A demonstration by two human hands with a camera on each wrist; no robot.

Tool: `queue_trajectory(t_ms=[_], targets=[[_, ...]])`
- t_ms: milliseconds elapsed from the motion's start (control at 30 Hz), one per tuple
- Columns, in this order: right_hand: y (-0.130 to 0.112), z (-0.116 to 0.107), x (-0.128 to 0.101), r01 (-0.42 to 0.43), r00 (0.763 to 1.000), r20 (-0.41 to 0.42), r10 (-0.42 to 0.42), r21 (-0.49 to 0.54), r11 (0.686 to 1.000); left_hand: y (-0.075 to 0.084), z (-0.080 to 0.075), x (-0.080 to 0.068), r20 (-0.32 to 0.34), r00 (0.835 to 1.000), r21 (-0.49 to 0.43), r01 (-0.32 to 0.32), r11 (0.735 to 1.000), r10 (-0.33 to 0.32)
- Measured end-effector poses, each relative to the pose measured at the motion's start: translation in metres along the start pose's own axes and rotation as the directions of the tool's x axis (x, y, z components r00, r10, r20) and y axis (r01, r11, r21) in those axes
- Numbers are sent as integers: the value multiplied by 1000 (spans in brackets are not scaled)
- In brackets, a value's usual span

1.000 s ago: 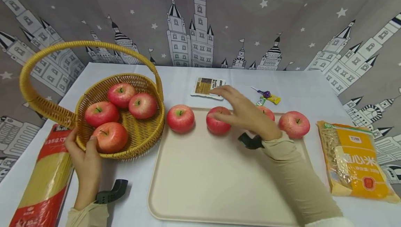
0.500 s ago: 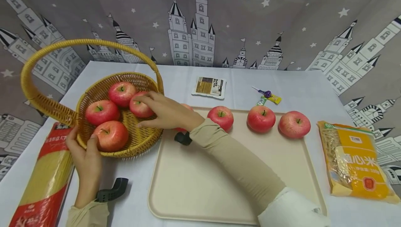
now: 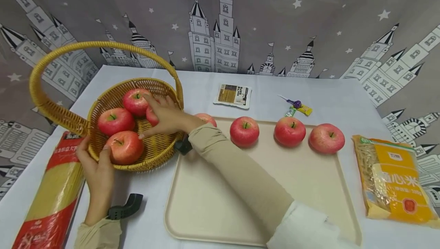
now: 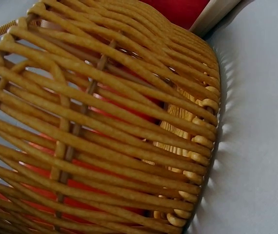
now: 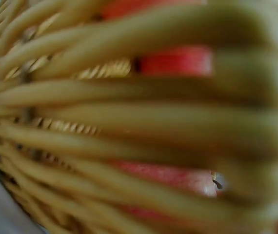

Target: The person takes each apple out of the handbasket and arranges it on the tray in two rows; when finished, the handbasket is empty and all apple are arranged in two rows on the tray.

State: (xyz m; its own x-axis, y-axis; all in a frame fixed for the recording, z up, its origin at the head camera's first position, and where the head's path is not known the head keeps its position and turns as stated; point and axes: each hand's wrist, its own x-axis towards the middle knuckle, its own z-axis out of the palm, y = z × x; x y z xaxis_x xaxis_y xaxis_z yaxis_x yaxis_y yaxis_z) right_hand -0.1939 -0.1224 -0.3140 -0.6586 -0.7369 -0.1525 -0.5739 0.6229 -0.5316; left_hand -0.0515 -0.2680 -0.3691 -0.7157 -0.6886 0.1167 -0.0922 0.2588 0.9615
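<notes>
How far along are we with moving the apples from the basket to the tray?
Four apples sit on the tray, the leftmost half hidden by the sleeve. The right hand has its grip on a fifth in the basket, which the left hand holds. Three others remain inside.

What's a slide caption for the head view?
Right hand grasps an apple in the wicker basket; left hand holds the rim.
</notes>
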Motion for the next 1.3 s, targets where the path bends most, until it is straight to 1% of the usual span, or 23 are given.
queue_trajectory(t_ms=[133,267,367,433,533,667,733,833,867,933,1000,1100,1167,1300], targets=[[4,3,-2,10,998,-54,-14,-69,998,1,3,0,26,1000,10,-7,1000,7],[4,8,-2,18,993,-109,-35,-155,988,1,1,0,32,999,31,-3,1000,2],[5,11,-3,36,987,-148,-63,-183,982,1,0,0,35,999,38,2,999,-3],[6,11,-5,68,980,-173,-93,-147,987,1,0,0,33,999,31,1,1000,-2],[7,6,-12,111,971,-205,-122,-66,992,1,0,0,32,999,20,-1,1000,0],[6,-4,-33,170,955,-254,-153,44,985,2,-1,1,23,1000,22,-6,1000,5],[7,-7,-49,228,939,-290,-186,118,967,3,-1,1,19,1000,27,-11,1000,11],[9,-6,-76,321,915,-320,-245,209,924,3,-1,1,15,1000,19,-24,1000,23],[10,-4,-86,345,909,-321,-265,225,911,3,0,1,16,1000,20,-24,1000,24],[12,3,-107,378,905,-306,-297,255,890,3,-1,0,17,1000,21,-26,999,25],[14,11,-126,392,908,-268,-321,274,878,3,-1,0,14,1000,23,-24,999,24],[17,25,-149,399,913,-201,-354,270,876,1,-2,0,11,1000,29,-20,999,20],[20,34,-160,402,914,-160,-372,250,881,0,-2,0,14,1000,28,-16,999,16],[26,53,-173,445,895,-117,-430,186,876,-1,-2,0,18,1000,25,-13,1000,13]])
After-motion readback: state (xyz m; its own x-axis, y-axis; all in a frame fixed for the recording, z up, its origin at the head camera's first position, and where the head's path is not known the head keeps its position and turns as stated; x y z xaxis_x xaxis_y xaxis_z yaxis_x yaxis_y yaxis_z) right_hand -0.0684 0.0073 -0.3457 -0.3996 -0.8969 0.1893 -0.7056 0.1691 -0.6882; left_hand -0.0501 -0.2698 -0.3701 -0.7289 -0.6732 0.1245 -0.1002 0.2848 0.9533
